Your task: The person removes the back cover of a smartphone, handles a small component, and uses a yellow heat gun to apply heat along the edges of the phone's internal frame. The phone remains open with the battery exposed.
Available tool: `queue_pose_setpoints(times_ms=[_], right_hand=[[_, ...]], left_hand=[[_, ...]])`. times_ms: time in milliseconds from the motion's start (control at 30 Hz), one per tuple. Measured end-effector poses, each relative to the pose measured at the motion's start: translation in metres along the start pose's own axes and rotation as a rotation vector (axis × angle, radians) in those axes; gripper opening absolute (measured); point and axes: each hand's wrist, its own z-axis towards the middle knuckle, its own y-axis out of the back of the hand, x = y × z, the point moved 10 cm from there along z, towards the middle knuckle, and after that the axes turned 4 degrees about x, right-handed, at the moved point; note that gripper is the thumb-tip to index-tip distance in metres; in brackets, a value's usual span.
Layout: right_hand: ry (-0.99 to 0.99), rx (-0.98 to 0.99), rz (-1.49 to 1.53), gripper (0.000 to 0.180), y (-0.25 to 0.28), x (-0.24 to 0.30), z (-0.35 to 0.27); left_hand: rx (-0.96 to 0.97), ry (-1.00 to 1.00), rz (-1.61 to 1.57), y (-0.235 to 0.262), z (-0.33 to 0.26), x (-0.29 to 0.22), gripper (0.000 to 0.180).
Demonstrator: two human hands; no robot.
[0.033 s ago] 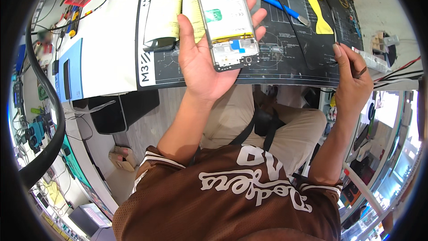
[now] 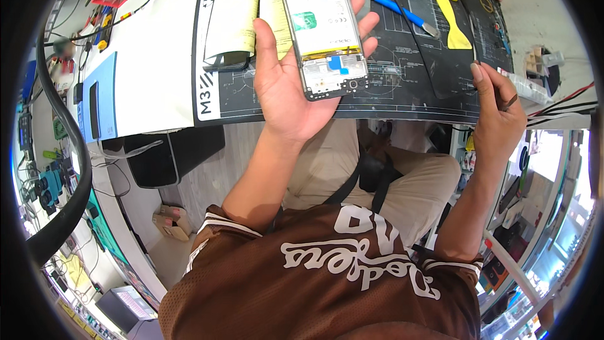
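Over the dark rubbery mat (image 2: 377, 97), left hand (image 2: 296, 85) grip wrapped around opened flat phone (image 2: 324, 31), right hand (image 2: 497, 116) pinching thin tool (image 2: 511, 102).

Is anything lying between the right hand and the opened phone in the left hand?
Nothing visible blocks it. The opened phone rests in the left hand; between it and the right hand lies only the flat dark back cover on the work mat.

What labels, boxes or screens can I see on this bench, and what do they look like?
Opened phone in the left hand: white battery label with a green square.
Yellow-white sheet on the dark work mat: long, curling.
White and blue flat box at the mat's left.
Small cardboard package on the floor.
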Motion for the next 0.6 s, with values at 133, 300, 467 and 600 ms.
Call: queue_pose_setpoints(times_ms=[133, 300, 467, 600], right_hand=[[-0.028, 0.010, -0.010, 0.017, -0.003, -0.006, 0.002], [-0.134, 0.070, 0.059, 0.023, -0.011, -0.024, 0.011], [-0.223, 0.147, 0.200, 0.023, -0.017, -0.035, 0.012], [-0.323, 0.211, 0.245, 0.024, -0.017, -0.038, 0.013]], left_hand=[[-0.011, -0.008, 0.068, 0.000, 0.001, -0.002, 0.092], [0.022, -0.004, 0.005, -0.003, 0.007, -0.002, 0.090], [0.029, 0.007, -0.128, -0.003, 0.007, 0.002, 0.091], [0.010, -0.002, -0.097, -0.004, 0.009, 0.002, 0.087]])
